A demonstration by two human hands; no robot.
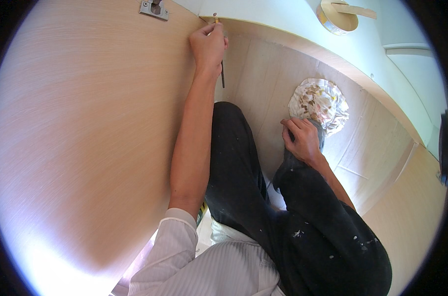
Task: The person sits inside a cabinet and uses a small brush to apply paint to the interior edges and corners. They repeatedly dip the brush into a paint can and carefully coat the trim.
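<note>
My left hand [207,48] is raised at the corner of the cabinet, its fingers closed round a slim tool [222,75] with a dark handle. A yellowish end of that tool sticks up past the fingers and meets the pale wooden edge [253,27] of the panel; its kind is hard to make out. Loosely curled, my right hand [303,139] rests over my right foot and lower leg, its fingers apart and nothing visible in them. Just beyond it lies a crumpled white paper [318,104] with brown and yellow stains.
A wood-grain door [86,113] with a metal hinge [154,10] stands close along my left. On the white surface beyond the edge sits a round tub [332,20] with a flat wooden stick [354,10] across it. Another wood-grain panel [406,217] rises at the right.
</note>
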